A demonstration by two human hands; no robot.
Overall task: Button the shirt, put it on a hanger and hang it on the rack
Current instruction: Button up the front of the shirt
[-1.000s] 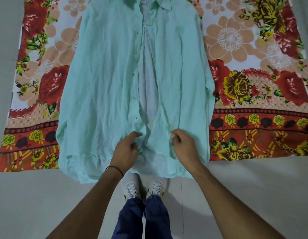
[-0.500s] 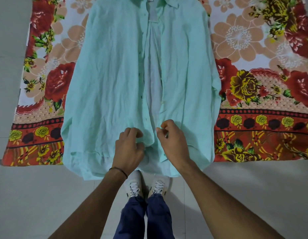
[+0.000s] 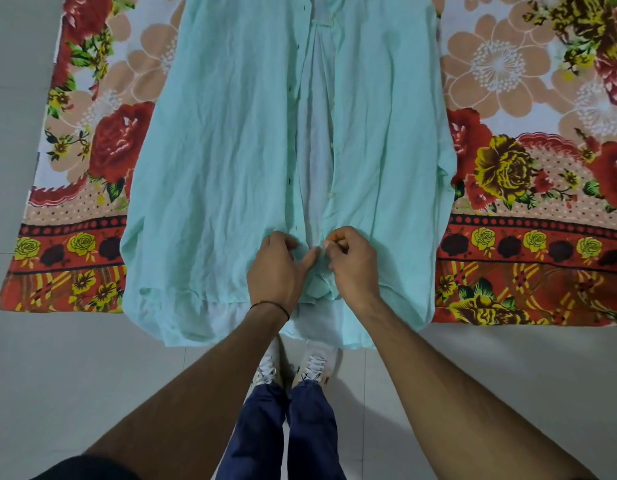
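Left hand [image 3: 276, 268] and right hand [image 3: 352, 265], fingers curled, on the shirt [image 3: 224, 150] plackets.

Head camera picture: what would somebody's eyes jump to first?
Probably the big mint-green crinkled shirt, lying open down the front and filling the centre. Under it spreads a bright red-and-orange flowered cloth on the pale tiled floor. Near the shirt's bottom hem, the left hand and right hand hold its two front edges close together.
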